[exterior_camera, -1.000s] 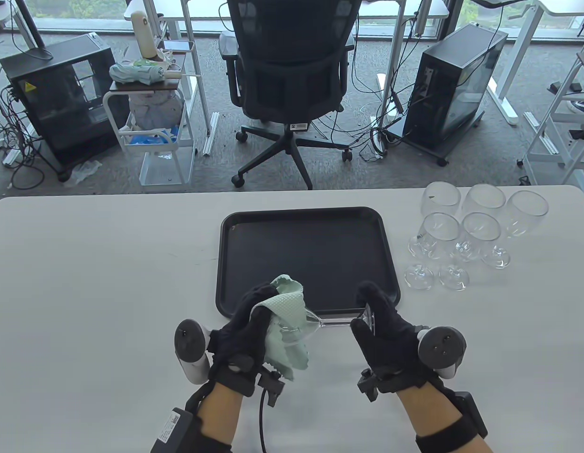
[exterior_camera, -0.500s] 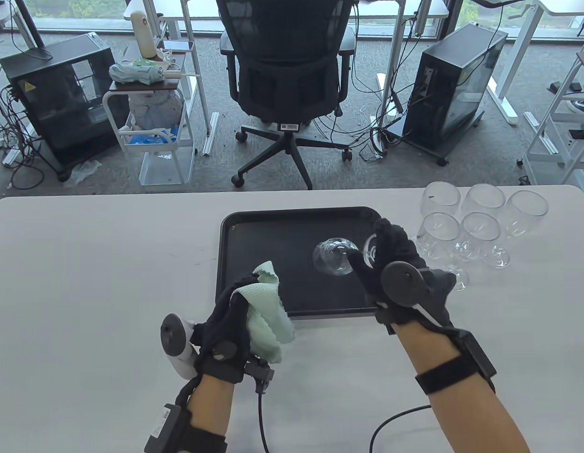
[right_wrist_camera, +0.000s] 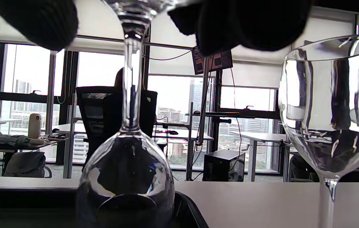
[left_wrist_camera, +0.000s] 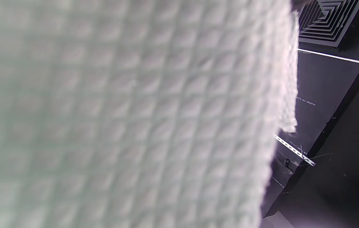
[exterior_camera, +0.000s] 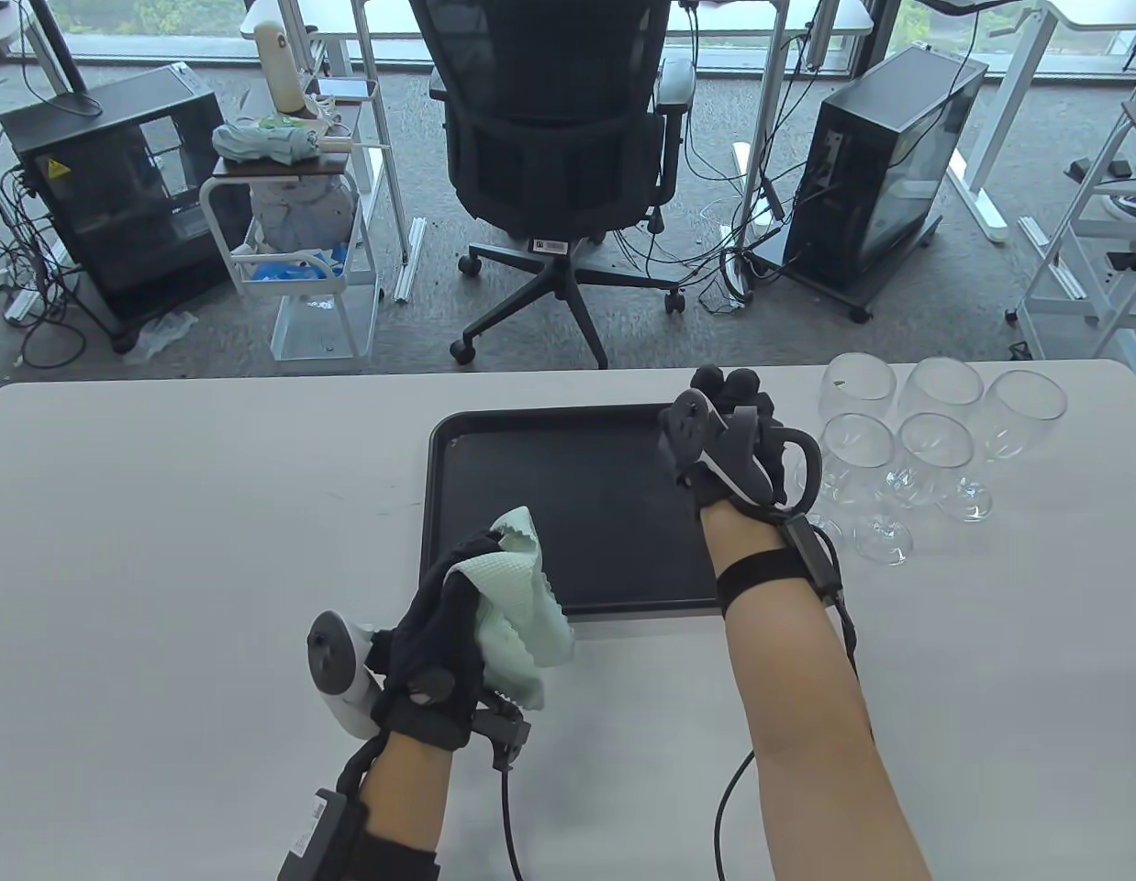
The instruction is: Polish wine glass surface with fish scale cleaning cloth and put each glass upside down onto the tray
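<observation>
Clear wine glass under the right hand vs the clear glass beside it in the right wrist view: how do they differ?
The clear wine glass under the right hand is inverted, bowl down over the black tray; the neighbouring clear glass stands upright, stem down, off the tray. The right hand is at the first glass's foot; nothing touches the second. Both are empty stemmed glass.

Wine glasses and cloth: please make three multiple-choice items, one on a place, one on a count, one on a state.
1. Where is the right hand?
A. over the tray's far right corner
B. beside the left hand
C. off the table

2. How many wine glasses stand upright right of the tray?
A. two
B. five
C. eight

3. How is the held wine glass oriented?
A. upright
B. on its side
C. upside down

Key: 1 A, table view shows it there; 2 B, five bowls countable; 3 C, right wrist view shows stem above bowl.
</observation>
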